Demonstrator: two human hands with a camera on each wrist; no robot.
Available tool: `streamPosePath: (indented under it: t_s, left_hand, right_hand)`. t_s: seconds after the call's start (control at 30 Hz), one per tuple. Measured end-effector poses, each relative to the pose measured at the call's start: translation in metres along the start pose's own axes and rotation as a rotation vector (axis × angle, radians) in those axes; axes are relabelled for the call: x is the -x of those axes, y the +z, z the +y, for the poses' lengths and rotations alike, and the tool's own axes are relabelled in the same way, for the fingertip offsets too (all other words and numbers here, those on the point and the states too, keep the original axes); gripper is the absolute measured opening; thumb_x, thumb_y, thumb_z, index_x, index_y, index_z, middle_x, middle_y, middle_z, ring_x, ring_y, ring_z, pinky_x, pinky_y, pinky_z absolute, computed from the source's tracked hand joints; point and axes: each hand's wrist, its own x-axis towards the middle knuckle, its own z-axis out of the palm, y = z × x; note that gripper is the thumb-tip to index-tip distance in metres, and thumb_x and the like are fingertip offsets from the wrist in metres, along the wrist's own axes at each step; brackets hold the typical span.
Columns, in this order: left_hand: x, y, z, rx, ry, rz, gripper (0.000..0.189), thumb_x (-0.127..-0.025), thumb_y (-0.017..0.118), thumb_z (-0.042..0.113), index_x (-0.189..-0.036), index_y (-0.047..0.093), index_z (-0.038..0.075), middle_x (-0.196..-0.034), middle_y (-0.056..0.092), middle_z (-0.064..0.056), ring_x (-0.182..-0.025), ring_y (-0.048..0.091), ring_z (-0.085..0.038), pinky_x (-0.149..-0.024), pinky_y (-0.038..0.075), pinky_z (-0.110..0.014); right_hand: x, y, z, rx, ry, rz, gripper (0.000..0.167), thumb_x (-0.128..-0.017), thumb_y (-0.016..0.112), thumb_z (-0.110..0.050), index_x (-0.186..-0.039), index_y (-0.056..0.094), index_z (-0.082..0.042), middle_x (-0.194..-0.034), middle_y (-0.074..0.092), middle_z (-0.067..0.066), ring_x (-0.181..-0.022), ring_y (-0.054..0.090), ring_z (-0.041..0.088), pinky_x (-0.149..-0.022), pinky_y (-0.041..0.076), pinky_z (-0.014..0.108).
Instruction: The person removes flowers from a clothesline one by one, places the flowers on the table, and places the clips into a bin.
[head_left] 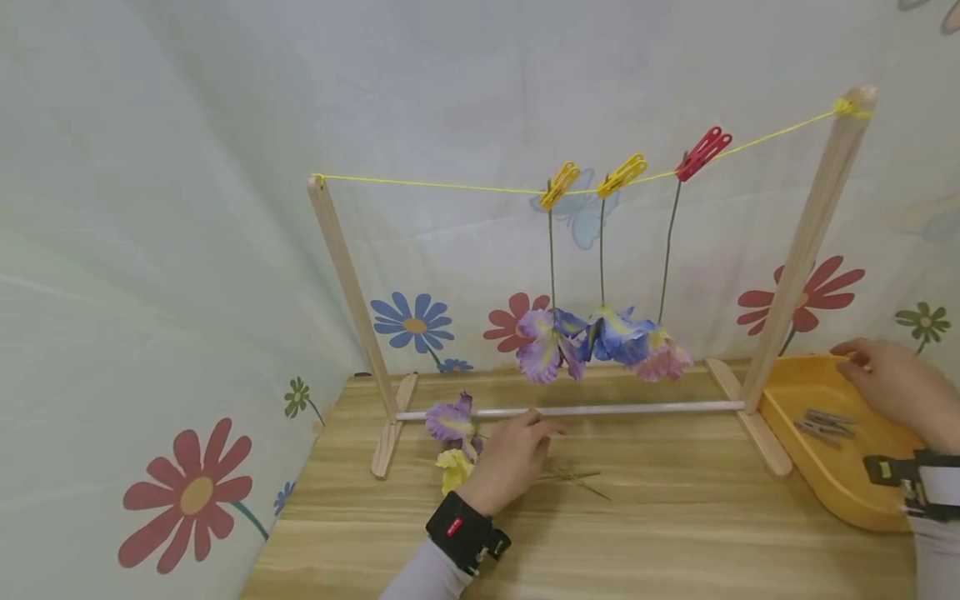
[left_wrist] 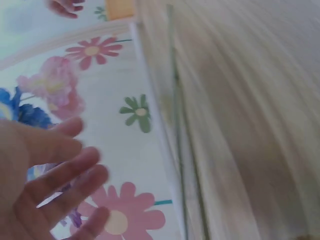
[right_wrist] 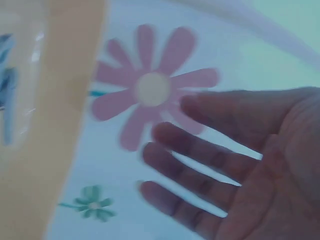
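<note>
My left hand [head_left: 512,460] hovers over the table beside a purple artificial iris [head_left: 450,422] and a yellow flower [head_left: 454,469], its fingers loosely bent and holding nothing. Their green stems [head_left: 573,477] stick out past the hand to the right. In the left wrist view two stems [left_wrist: 177,110] lie along the wood, apart from the fingers. Over the yellow tray [head_left: 817,492] at the right is my right hand [head_left: 900,387], empty, with fingers spread in the right wrist view. Several grey clothespins [head_left: 825,425] lie in the tray beneath it.
A wooden frame with a right post [head_left: 798,250] and left post [head_left: 352,300] carries a yellow string [head_left: 435,185]. Two yellow clothespins [head_left: 622,175] and a red one [head_left: 703,154] hold purple, blue [head_left: 618,333] and pink flowers [head_left: 662,358] upside down. A white rod [head_left: 637,409] joins the posts low down.
</note>
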Motion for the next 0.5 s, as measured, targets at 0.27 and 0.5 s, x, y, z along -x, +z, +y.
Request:
streamPosePath:
  t_s: [0.27,0.5]
  left_hand:
    - [-0.007,-0.020,0.007,0.482,-0.093,0.196,0.023,-0.107,0.058,0.011,-0.125,0.072,0.015,-0.118,0.070,-0.002,-0.104,0.066,-0.012,-0.086,0.055,-0.027]
    - [-0.017,-0.030,0.006,0.703,-0.160,0.272,0.028,-0.110,0.055,0.022,-0.134,0.067,0.013,-0.118,0.069,-0.005,-0.107,0.065,-0.021,-0.092,0.055,-0.035]
  right_hand:
    - [0.015,-0.017,-0.063,-0.057,-0.220,0.397,0.016,-0.097,0.060,0.011,-0.113,0.062,0.013,-0.103,0.060,0.033,-0.084,0.059,0.042,-0.068,0.055,0.034]
    - [0.017,-0.013,-0.106,-0.197,-0.418,0.577,0.027,-0.091,0.068,0.016,-0.117,0.069,0.007,-0.106,0.066,0.021,-0.096,0.039,-0.012,-0.077,0.034,0.010]
